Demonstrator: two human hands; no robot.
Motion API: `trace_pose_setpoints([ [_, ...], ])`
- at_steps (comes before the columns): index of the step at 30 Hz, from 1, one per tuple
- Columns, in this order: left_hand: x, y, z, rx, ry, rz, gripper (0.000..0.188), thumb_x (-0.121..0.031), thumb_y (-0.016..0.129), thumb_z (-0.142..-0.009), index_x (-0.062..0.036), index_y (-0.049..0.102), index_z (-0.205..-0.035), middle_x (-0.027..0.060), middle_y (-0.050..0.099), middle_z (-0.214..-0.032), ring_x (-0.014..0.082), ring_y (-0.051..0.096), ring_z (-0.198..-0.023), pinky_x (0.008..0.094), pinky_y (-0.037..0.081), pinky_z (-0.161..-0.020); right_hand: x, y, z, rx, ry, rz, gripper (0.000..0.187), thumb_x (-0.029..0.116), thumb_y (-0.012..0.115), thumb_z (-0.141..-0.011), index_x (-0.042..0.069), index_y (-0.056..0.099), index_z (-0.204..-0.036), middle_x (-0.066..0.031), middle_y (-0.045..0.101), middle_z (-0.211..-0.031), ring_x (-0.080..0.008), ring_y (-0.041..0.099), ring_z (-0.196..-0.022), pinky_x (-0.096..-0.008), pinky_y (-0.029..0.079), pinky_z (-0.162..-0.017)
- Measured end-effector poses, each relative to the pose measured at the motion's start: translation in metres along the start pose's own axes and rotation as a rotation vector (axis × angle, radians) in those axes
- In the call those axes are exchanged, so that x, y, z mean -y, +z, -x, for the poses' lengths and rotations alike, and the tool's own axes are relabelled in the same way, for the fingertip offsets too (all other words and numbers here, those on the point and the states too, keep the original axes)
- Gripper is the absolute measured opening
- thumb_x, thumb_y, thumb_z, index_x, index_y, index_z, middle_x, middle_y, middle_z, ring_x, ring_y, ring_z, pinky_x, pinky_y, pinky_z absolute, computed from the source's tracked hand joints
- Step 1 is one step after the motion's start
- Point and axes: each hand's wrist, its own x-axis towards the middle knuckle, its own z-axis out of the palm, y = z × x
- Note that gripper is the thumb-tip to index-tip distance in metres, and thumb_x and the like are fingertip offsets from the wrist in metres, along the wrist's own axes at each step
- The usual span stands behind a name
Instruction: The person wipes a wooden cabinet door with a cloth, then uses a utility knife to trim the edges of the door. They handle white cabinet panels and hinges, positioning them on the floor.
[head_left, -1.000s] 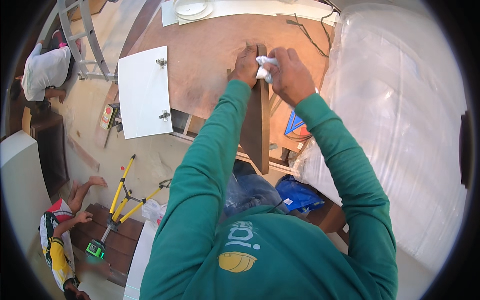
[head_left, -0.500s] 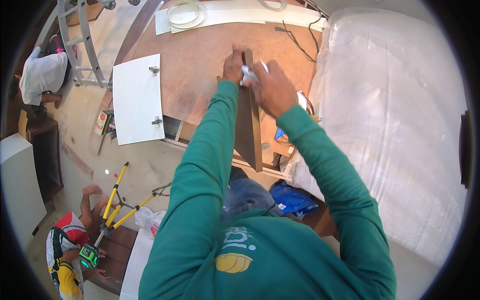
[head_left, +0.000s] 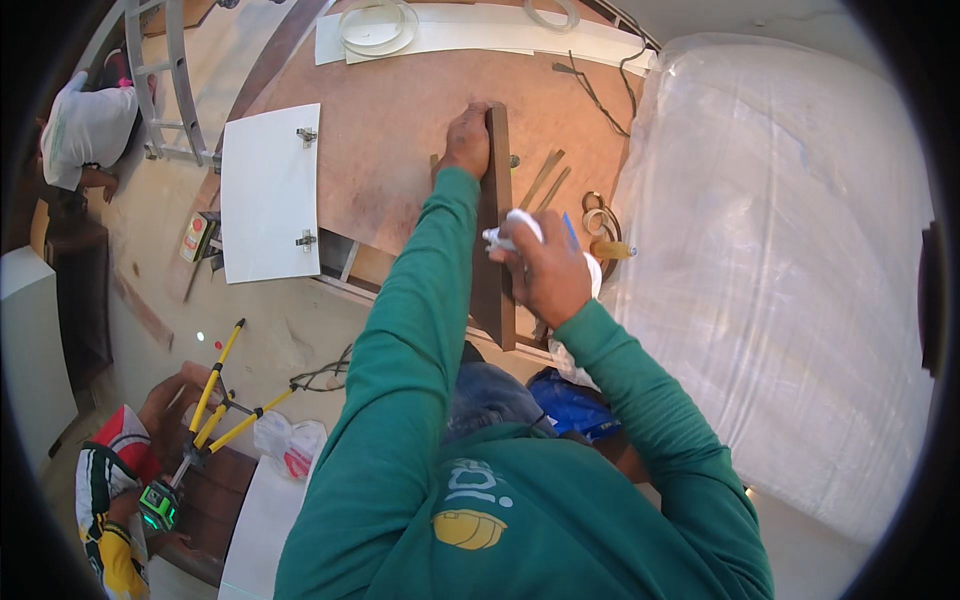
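A dark brown board (head_left: 494, 220) stands on its narrow edge on the worktable (head_left: 370, 150), its length running from near my body to the far side. Toward its far end, my left hand (head_left: 467, 142) grips the board from the left side, fingers closed round the top. My right hand (head_left: 549, 268) is closed on a crumpled white cloth (head_left: 522, 228), part of which sticks out past the fingers. It is over the near half of the board, at its right side. Whether the cloth touches the board I cannot tell.
Left on the table lies a white door panel (head_left: 270, 195) with two hinges. Thin brown strips (head_left: 541, 180) and tape rolls (head_left: 597, 220) lie right of the board. A plastic-wrapped mattress-like block (head_left: 770, 280) fills the right. A ladder (head_left: 180, 100), yellow tripod (head_left: 215, 390) and two people are at left.
My right hand has moved with the white cloth from the board's far end toward me. My left hand still holds the board's far part.
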Motion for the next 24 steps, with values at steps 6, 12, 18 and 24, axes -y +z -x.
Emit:
trace_pose_setpoints([
  [6, -0.002, -0.007, -0.007, 0.082, -0.081, 0.168, 0.063, -0.057, 0.044, -0.112, -0.0022, 0.075, -0.103, 0.0048, 0.071, -0.093, 0.0156, 0.062, -0.084, 0.0327, 0.051, -0.077, -0.024, 0.008, -0.068, -0.042, -0.025, -0.053, 0.023, 0.017, 0.076, -0.091, 0.011, 0.061, -0.107, -0.0176, 0.059, -0.101, -0.0418, 0.064, -0.091, -0.0515, 0.052, -0.075],
  [12, 0.008, -0.003, -0.011, 0.152, 0.027, 0.299, 0.059, -0.056, 0.046, -0.112, -0.0059, 0.072, -0.094, 0.0014, 0.068, -0.088, 0.0104, 0.058, -0.08, 0.0292, 0.048, -0.07, -0.048, 0.014, -0.129, -0.061, -0.003, 0.015, 0.023, 0.023, 0.076, -0.093, 0.015, 0.065, -0.112, -0.0132, 0.063, -0.104, -0.038, 0.066, -0.098, -0.049, 0.057, -0.081],
  [18, -0.001, -0.005, -0.007, 0.137, 0.036, 0.121, 0.062, -0.056, 0.044, -0.112, -0.0033, 0.073, -0.098, 0.0046, 0.069, -0.09, 0.014, 0.06, -0.082, 0.0327, 0.05, -0.075, -0.06, 0.023, -0.148, -0.097, 0.05, 0.06, 0.021, 0.027, 0.073, -0.095, 0.016, 0.065, -0.112, -0.0134, 0.063, -0.105, -0.0374, 0.066, -0.098, -0.0492, 0.058, -0.081],
  [24, 0.015, -0.001, -0.025, 0.063, -0.064, 0.148, 0.07, -0.061, 0.045, -0.11, 0.0014, 0.075, -0.102, 0.008, 0.071, -0.093, 0.0186, 0.062, -0.085, 0.0358, 0.051, -0.081, -0.042, 0.012, -0.102, -0.06, 0.102, 0.011, 0.02, 0.021, 0.075, -0.095, 0.012, 0.064, -0.108, -0.0162, 0.063, -0.099, -0.0386, 0.065, -0.09, -0.0484, 0.054, -0.077],
])
